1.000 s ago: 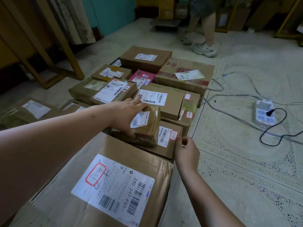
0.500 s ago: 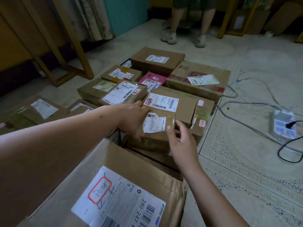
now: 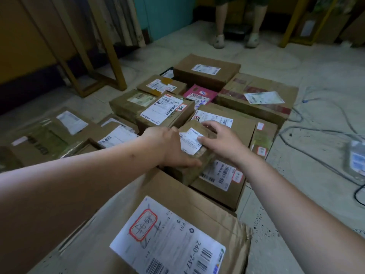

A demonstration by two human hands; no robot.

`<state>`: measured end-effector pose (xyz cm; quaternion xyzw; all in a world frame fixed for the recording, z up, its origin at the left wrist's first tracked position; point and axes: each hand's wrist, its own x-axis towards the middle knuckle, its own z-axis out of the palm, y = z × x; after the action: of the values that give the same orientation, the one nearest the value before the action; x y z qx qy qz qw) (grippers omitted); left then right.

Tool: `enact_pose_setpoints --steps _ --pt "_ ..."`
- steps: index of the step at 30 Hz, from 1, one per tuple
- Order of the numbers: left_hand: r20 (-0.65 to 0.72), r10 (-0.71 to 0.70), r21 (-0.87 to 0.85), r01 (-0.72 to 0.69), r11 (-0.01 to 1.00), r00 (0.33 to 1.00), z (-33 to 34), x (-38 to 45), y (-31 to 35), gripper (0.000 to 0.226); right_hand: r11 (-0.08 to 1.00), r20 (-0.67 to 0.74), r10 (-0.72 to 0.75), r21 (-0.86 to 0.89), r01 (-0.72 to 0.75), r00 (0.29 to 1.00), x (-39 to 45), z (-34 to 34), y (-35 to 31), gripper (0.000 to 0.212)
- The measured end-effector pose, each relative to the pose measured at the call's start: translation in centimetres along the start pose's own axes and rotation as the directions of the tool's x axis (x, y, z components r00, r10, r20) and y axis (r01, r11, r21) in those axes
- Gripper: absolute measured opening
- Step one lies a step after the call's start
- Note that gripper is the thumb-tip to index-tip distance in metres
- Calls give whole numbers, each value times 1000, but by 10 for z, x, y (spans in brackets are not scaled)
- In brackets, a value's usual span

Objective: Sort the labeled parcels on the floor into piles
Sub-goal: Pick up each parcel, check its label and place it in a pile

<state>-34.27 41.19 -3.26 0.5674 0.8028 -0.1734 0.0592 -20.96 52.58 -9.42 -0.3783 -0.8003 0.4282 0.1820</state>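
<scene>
Centrally, both hands grip one small brown parcel (image 3: pixel 194 147) sitting tilted on top of the floor pile: left hand (image 3: pixel 167 147) wraps its near-left side, thumb along the lower edge; right hand (image 3: pixel 221 141) lies over the top right, thumb on its white label (image 3: pixel 190 140). Under it a flat box with barcode label (image 3: pixel 219 181), only partly showing. Packed tight around: big near box (image 3: pixel 169 230) with label "240-247" and a red-stamped sticker, cut off at the bottom edge; box with long white label (image 3: pixel 164 113) just behind the left hand; wide box (image 3: pixel 233 123) behind the right hand; pink parcel (image 3: pixel 199 94); red-taped carton (image 3: pixel 258 99) with a loose-looking label; far box (image 3: pixel 206 71). Left side has film-wrapped parcels (image 3: pixel 49 135), blurred, labels unreadable. Right on the floor: grey cables (image 3: pixel 308 131) and a power strip (image 3: pixel 355 161), smeared at the frame edge. Another person's legs (image 3: pixel 237 20) stand at the back, cut off above the knees. Wooden frame legs (image 3: pixel 94 56) stand left rear.
</scene>
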Motion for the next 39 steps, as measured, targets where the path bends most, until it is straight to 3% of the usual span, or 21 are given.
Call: enact_pose_setpoints --steps 3,5,9,14,19,22,25,28,34,39 --pt "84 23 -113 -13 993 996 -5 2 -16 92 994 72 -27 -105 35 997 13 2 5 51" --pt "102 84 -228 -59 972 991 -8 -5 -32 69 983 88 -47 -171 61 995 18 4 2 52" --pt "-129 128 -369 -168 914 983 -8 -39 -75 43 913 26 -143 -382 142 989 23 8 -33 42" --pt "-354 -140 -480 -51 876 925 14 -104 -168 43 826 76 -316 -469 313 946 11 32 -148 47" --pt "-377 -449 -577 174 798 810 72 -206 -270 44 715 264 -419 -494 495 869 -20 110 -287 54" --pt "-284 -626 -618 360 699 727 116 -276 -325 39 619 395 -459 -500 605 796 -44 189 -354 59" --pt "15 -766 -631 600 492 643 171 -347 -362 46 540 494 -453 -511 669 742 -73 270 -400 60" --pt "218 -788 -651 687 323 576 213 -404 -368 50 455 632 -422 -473 754 650 -95 339 -432 59" --pt "390 -693 -717 672 185 606 261 -407 -362 60 638 758 -169 -403 656 630 -87 432 -417 64" --pt "299 -734 -807 572 148 610 314 -344 -409 53 734 743 104 -505 453 661 -56 508 -322 82"
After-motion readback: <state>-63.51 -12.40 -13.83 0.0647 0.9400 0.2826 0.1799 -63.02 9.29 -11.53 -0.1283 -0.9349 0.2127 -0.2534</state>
